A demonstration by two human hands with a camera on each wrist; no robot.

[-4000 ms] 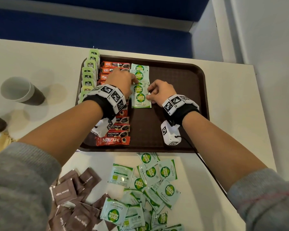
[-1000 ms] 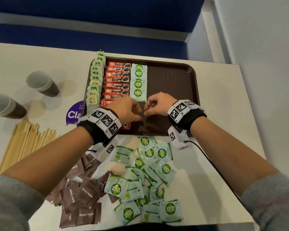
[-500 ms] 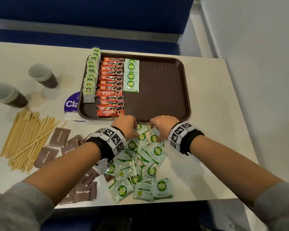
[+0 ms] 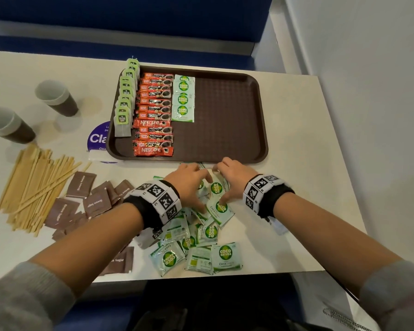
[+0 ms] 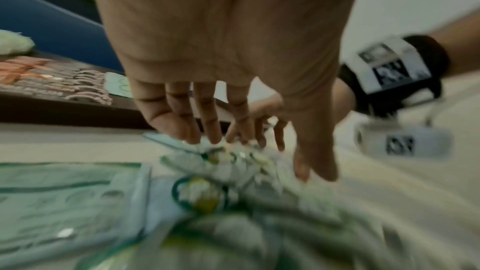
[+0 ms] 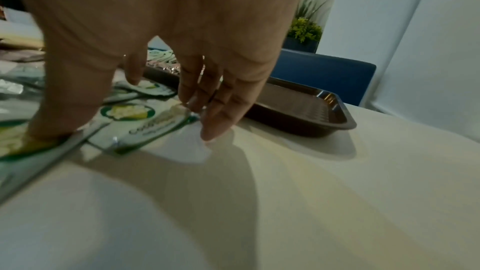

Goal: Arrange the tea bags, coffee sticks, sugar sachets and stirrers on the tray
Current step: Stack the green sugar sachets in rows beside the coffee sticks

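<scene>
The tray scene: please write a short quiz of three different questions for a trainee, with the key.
1. True or false: the wooden stirrers already lie on the tray.
2. Which row on the tray is nearest its left edge? A) tea bags B) coffee sticks C) Coco Natura sachets
3. Fill in: both the left hand and the right hand touch the loose ____ pile.

Key: 1 false; 2 A; 3 Coco Natura sachet.

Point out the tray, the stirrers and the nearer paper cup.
tray [image 4: 227,115], head view, bare floor right of the sachets.
stirrers [image 4: 31,187], head view, middle of the wooden pile.
nearer paper cup [image 4: 9,126], head view, its side wall.
</scene>
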